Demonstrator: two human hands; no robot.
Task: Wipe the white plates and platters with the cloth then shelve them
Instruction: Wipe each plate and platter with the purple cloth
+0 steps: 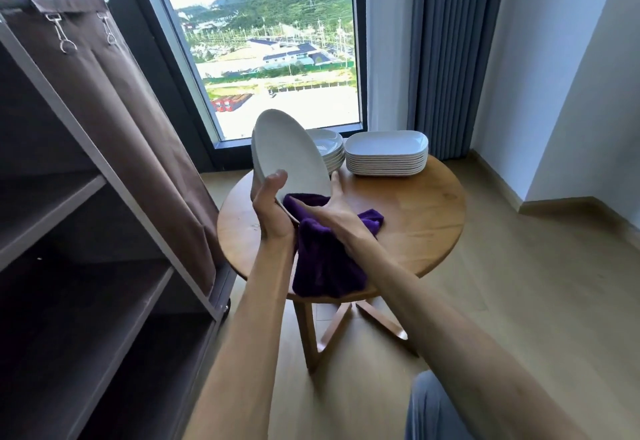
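Left hand (272, 209) grips the lower rim of a white oval platter (291, 155), tilted up on edge above the round wooden desk (415, 218). Right hand (334, 213) presses a purple cloth (325, 259) to the platter's bottom edge, cloth draping over the desk's front. Behind sit a round plate stack (329, 149) and a rectangular platter stack (386, 154). Brown fabric shelves (86, 218) stand left.
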